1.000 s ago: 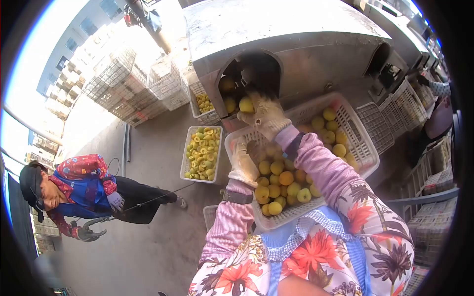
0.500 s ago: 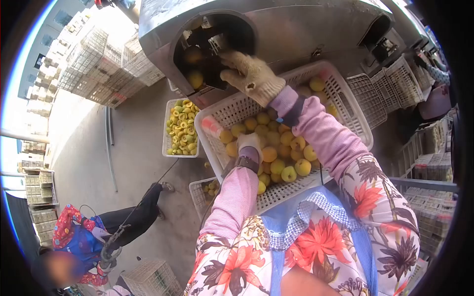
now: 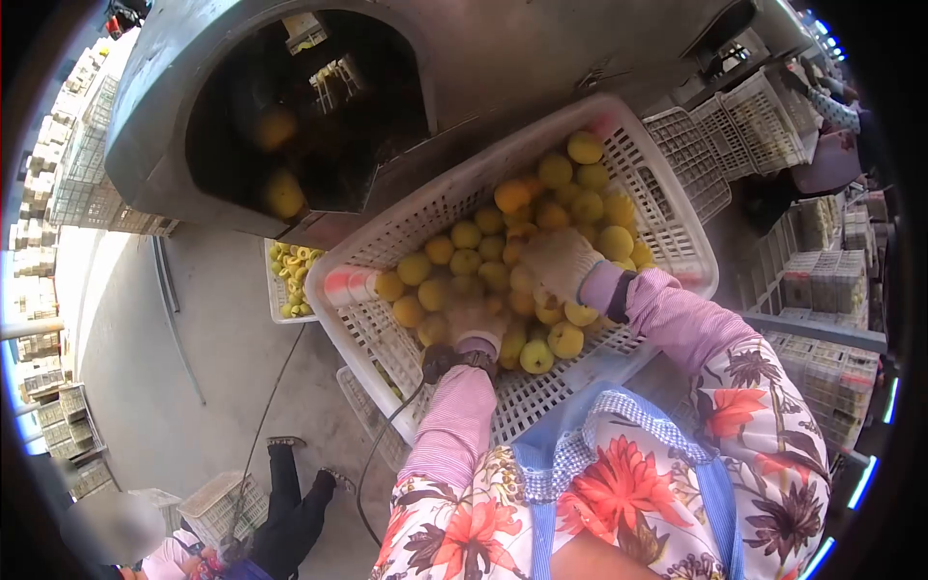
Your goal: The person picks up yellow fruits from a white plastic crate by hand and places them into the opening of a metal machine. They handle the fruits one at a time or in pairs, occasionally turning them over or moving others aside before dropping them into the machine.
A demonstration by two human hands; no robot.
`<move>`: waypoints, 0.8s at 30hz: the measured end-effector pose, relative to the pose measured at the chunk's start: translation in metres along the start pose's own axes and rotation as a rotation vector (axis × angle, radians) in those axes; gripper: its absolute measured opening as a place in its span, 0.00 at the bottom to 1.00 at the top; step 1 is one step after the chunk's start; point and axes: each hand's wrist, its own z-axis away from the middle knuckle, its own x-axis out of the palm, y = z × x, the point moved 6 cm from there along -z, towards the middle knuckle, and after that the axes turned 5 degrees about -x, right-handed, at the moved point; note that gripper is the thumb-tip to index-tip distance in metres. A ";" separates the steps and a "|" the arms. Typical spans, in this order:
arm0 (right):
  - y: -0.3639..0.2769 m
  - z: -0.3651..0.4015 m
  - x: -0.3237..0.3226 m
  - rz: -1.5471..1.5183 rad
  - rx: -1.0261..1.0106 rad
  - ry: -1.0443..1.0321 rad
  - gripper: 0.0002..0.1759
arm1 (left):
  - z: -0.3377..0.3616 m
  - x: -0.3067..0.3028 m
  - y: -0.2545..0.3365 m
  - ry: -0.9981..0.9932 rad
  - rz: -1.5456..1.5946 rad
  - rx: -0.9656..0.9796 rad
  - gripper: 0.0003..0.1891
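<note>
A white plastic crate (image 3: 701, 253) holds many yellow-orange fruits (image 3: 536, 356). Both hands wear pale gloves and are down among the fruits. My left hand (image 3: 474, 319) is at the crate's near middle, its fingers blurred and partly hidden by fruit. To its right, my right hand (image 3: 556, 266) reaches down onto the fruits, fingertips hidden. Whether either hand grips a fruit cannot be made out. Above the crate, a metal machine (image 3: 512, 58) has a dark round opening with a few yellow fruits (image 3: 284, 193) inside.
A smaller crate of cut fruit pieces (image 3: 295, 275) stands on the floor at the left. Another crate (image 3: 362, 396) lies partly under the big one. A person in dark trousers (image 3: 290, 503) is at the lower left. Stacked crates (image 3: 826, 290) stand at the right. A cable hangs near my left wrist.
My right hand has left the machine's opening and come down onto the fruits in the crate. My left hand remains among the fruits. The view has shifted, and the machine's opening appears larger.
</note>
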 end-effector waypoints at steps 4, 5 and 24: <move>0.026 -0.051 0.034 0.286 -0.005 0.040 0.08 | 0.003 -0.049 0.019 -0.086 0.178 -0.350 0.44; 0.028 -0.061 0.033 0.275 0.008 -0.010 0.08 | -0.002 -0.051 0.022 -0.091 0.175 -0.386 0.44; -0.072 0.043 -0.048 -1.600 -0.024 0.474 0.33 | 0.025 -0.146 -0.034 0.541 1.113 -0.104 0.32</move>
